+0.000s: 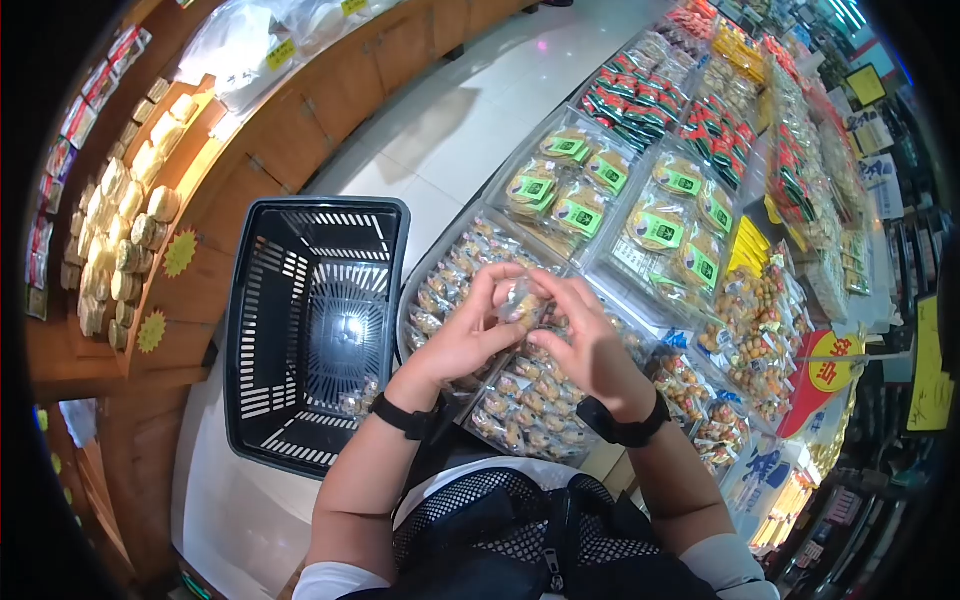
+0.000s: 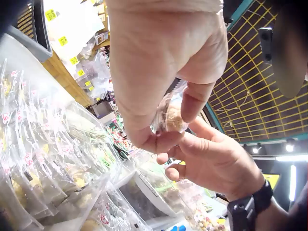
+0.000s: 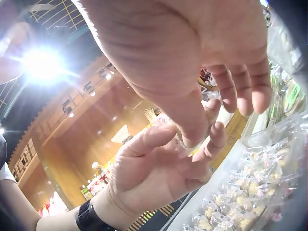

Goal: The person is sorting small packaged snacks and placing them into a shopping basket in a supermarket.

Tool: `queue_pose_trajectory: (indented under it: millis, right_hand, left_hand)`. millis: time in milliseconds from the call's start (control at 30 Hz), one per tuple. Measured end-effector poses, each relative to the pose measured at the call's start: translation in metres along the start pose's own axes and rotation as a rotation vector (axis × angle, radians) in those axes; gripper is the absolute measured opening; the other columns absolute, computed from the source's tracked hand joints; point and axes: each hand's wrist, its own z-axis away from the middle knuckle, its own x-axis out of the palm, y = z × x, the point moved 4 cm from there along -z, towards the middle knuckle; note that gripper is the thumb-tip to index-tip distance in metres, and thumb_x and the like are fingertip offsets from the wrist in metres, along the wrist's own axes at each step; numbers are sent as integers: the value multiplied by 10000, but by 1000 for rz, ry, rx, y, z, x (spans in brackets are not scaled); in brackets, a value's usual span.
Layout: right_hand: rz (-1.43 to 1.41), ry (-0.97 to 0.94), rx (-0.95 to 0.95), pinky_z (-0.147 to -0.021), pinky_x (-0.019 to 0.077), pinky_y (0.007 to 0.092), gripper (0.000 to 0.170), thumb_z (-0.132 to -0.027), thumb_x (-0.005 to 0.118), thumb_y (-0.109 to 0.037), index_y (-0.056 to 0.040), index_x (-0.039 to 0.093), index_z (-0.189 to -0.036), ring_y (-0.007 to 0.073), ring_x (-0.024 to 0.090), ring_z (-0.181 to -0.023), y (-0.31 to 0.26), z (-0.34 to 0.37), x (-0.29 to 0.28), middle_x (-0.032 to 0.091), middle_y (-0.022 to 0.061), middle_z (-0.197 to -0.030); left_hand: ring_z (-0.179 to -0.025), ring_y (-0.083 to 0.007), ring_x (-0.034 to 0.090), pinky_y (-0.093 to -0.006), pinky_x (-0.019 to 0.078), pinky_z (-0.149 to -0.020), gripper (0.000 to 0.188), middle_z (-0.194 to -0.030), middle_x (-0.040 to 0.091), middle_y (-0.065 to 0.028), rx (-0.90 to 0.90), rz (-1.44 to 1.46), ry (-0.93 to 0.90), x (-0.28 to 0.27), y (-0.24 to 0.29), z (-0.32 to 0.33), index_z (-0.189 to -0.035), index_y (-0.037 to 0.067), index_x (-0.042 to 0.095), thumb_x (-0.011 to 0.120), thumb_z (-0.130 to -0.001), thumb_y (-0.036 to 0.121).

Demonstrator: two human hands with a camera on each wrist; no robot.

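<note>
A small clear-wrapped snack packet with a tan piece inside is held up between both hands, over the bins. My left hand grips it between thumb and curled fingers; the tan piece shows through the wrapper in the left wrist view. From the other side my right hand pinches the packet's edge with thumb and forefinger, its other fingers looser. In the right wrist view the hands mostly cover the packet. Below them lie bins of similar wrapped snacks.
A black shopping basket stands to the left, with a few clear packets in its near corner. Ahead are trays of green-labelled bags. Wooden shelving lines the far left, with tiled floor between.
</note>
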Motion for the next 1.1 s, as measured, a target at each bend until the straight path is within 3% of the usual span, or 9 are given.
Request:
queue_pose_trajectory:
  millis: [267, 333, 467, 533, 567, 600, 667, 833, 1100]
  right_hand:
    - [156, -30, -109, -922, 472, 381, 707, -778, 675, 73, -176, 502, -1417, 336, 560, -1092, -12, -16, -20, 533, 155, -1216]
    - [175, -243, -93, -913, 476, 376, 623, -803, 651, 56, -123, 524, -1386, 325, 564, -1099, -6, -18, -22, 557, 154, -1179]
    - [119, -208, -87, -903, 475, 380, 515, -814, 666, 6, -67, 565, -1314, 326, 573, -1073, -3, -22, -25, 576, 165, -1128]
    - [235, -76, 81, -859, 485, 391, 447, -813, 697, -48, -35, 595, -1247, 343, 604, -995, 6, -24, -32, 604, 165, -1065]
    - [355, -6, 252, -825, 502, 424, 418, -804, 730, -133, -36, 620, -1195, 359, 637, -944, 22, -27, -32, 634, 172, -1008]
    - [356, -9, 249, -825, 502, 424, 418, -804, 730, -133, -36, 620, -1195, 359, 637, -944, 29, -28, -28, 634, 172, -1008]
    - [581, -17, 262, -802, 524, 442, 433, -792, 742, -181, -45, 628, -1187, 353, 663, -930, 40, -29, -22, 654, 167, -982]
    - [749, -124, 227, -788, 545, 449, 367, -778, 722, -179, -32, 650, -1107, 363, 675, -923, 43, -40, 6, 666, 200, -1016]
    - [877, -237, 255, -735, 561, 436, 174, -801, 609, -114, -42, 711, -921, 337, 704, -885, 68, -49, 46, 708, 190, -934]
  left_hand:
    - [-762, -122, 646, -220, 465, -647, 321, -923, 670, -67, -366, 149, -79, -26, -27, -15, -1286, 13, 559, 508, -1043, 217]
    - [-701, -123, 646, -207, 467, -602, 323, -827, 678, -97, -370, 159, -66, -23, -25, -22, -1222, 0, 602, 492, -1051, 251]
    - [-651, -98, 633, -217, 484, -598, 310, -766, 690, -92, -408, 52, -99, -26, -30, -29, -1163, 2, 639, 510, -1048, 259]
    - [-703, -117, 642, -251, 489, -608, 219, -820, 697, -93, -170, -160, 120, -36, -36, -45, -1074, 46, 692, 574, -1017, 221]
    - [-893, -171, 638, -328, 492, -758, 102, -968, 693, -49, 92, -789, 269, -41, -26, -44, -976, 88, 721, 681, -916, 159]
    - [-893, -171, 638, -328, 492, -758, 102, -968, 693, -49, 94, -788, 273, -41, -30, -42, -976, 88, 721, 681, -916, 159]
    - [-1091, -219, 559, -432, 417, -922, 146, -1090, 656, 2, 339, -1392, 144, -26, -36, -36, -935, 113, 726, 744, -792, 131]
    - [-1146, -254, 516, -559, 340, -964, 157, -1055, 638, 12, 350, -1588, 25, -27, -68, -35, -915, 143, 721, 734, -772, 206]
    - [-1150, -260, 511, -555, 347, -1007, 164, -1073, 610, -52, 255, -1678, 139, -30, -67, -35, -939, 73, 682, 646, -798, 149]
